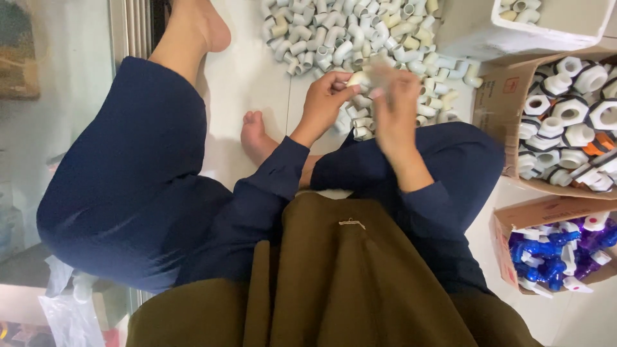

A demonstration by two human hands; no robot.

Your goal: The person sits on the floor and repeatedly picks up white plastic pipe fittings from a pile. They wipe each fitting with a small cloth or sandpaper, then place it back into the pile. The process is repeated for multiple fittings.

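Left hand: the left hand (323, 103) is closed on a small pale pipe fitting (358, 79), pinching it between thumb and fingertips just above the pile.
Right hand: the right hand (393, 109) is blurred; its fingers meet the same fitting from the other side, but how firmly they close on it cannot be told.
Fitting: it sits between the two hands, over the person's lap edge and the near fringe of the heap of elbow fittings (347, 32) on the floor (247, 77).
Handling: it looks like a hard plastic piece, light and stiff, probably smooth and a little slippery; the rounded body gives the surest hold, with the open ends left free.
Surroundings: a cardboard box of white hexagonal fittings (565, 115) stands to the right, a second box of blue and purple parts (559, 250) is nearer the person, and a white box (514, 32) sits at the top right.
Posture: the person sits on the floor, bare foot (256, 135) beside the pile.
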